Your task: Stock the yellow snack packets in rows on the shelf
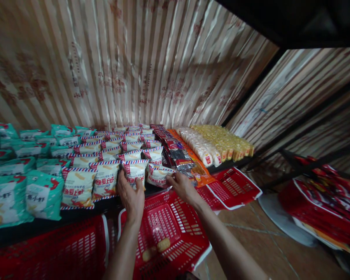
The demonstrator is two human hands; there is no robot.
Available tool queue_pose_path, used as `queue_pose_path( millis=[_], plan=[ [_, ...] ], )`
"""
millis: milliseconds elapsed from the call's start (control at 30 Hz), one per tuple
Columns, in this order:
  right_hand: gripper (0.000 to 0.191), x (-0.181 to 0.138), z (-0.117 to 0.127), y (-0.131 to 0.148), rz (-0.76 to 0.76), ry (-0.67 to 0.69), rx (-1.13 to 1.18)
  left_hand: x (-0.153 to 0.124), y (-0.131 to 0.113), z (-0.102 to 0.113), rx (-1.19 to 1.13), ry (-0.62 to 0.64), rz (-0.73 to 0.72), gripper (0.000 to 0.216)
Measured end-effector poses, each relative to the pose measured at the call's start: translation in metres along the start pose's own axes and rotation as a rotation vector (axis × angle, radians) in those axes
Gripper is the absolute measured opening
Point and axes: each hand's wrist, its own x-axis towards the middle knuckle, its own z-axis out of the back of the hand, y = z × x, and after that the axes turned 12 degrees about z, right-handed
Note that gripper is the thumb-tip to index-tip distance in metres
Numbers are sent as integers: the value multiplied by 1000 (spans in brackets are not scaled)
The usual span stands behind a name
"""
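Observation:
White snack bags with red lettering and striped edges stand in rows on a dark shelf. My left hand rests against a front-row snack bag, its thumb over the front and its fingers apart along the left side. Just right of it, a tilted snack bag is pinched at its right end by my right hand. The fingertips of that hand are partly hidden behind the bag's edge.
Teal snack bags fill the shelf's left side. Dark packets, orange packets and wrapped rolls line the right. Below is a red basket holding two small yellowish packs; other red baskets flank it. A black frame bar slants at right.

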Motion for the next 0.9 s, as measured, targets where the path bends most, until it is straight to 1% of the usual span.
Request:
queue_pose_path(
  millis=[133, 300, 433, 533, 633, 700, 800, 867, 900],
  plan=[
    [16, 14, 6, -2, -70, 44, -21, 1, 5, -3, 5, 14, 12, 52],
    [14, 26, 1, -9, -39, -17, -87, 1, 4, -4, 4, 15, 30, 54],
    [9, 30, -5, -11, -57, -11, -89, 1, 2, -3, -3, 20, 46, 53],
    [15, 29, -13, -12, -44, -81, -142, 0, 1, -3, -11, 24, 37, 52],
    [28, 25, -21, -11, -48, -194, -142, 0, 2, -3, -5, 33, 35, 53],
    [33, 21, -24, -9, -36, -277, -151, 0, 3, -3, 0, 33, 35, 53],
    [35, 14, -28, -6, 46, -391, -200, 0, 4, -4, 0, 28, 34, 54],
    [33, 8, -31, -2, 95, -416, -214, 0, 3, -4, 10, 32, 34, 54],
    [32, 5, -32, 0, 101, -406, -218, -1, 3, -3, 18, 37, 33, 54]
  ],
)
